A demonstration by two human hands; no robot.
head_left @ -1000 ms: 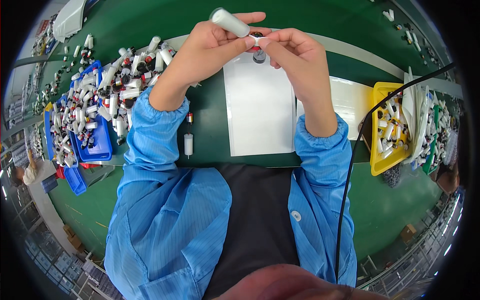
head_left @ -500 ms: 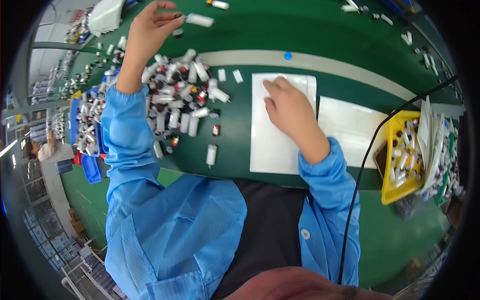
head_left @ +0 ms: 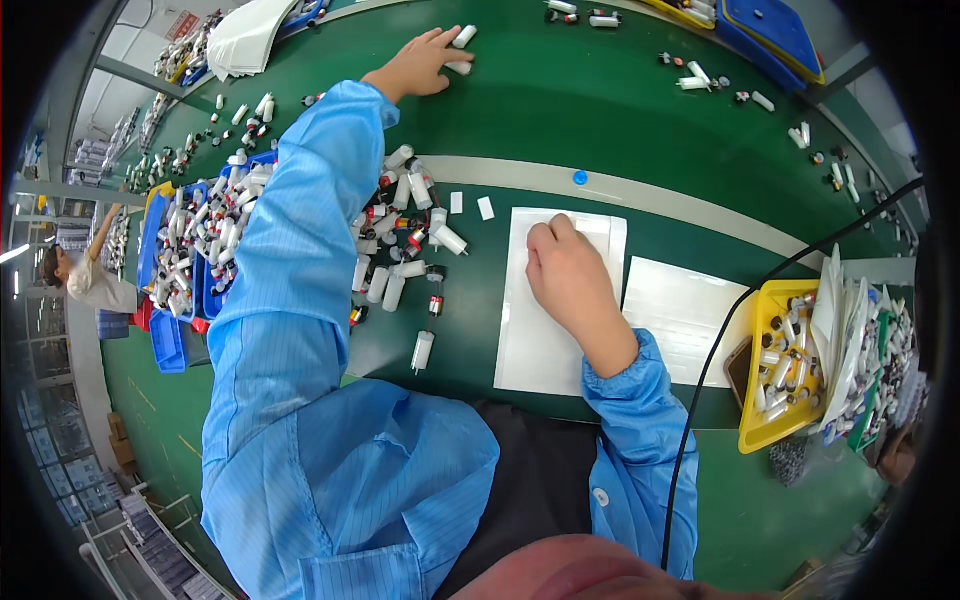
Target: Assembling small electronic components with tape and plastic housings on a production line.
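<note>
Left hand (head_left: 418, 66) has reached farther out over the bench (head_left: 620, 110) since half a second ago, beyond the strip (head_left: 690, 205); its fingers have spread, with two white tubes (head_left: 465, 37) at their tips. Right hand (head_left: 575, 280) rests curled closed above the sheet's (head_left: 540, 350) far half; whatever it may hold is hidden. More tubes form a heap (head_left: 393, 292) left of the sheet.

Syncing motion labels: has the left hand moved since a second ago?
Yes. Against the middle white sheet, the left hand has gone leftward and farther from the body, now beyond the pale strip.
</note>
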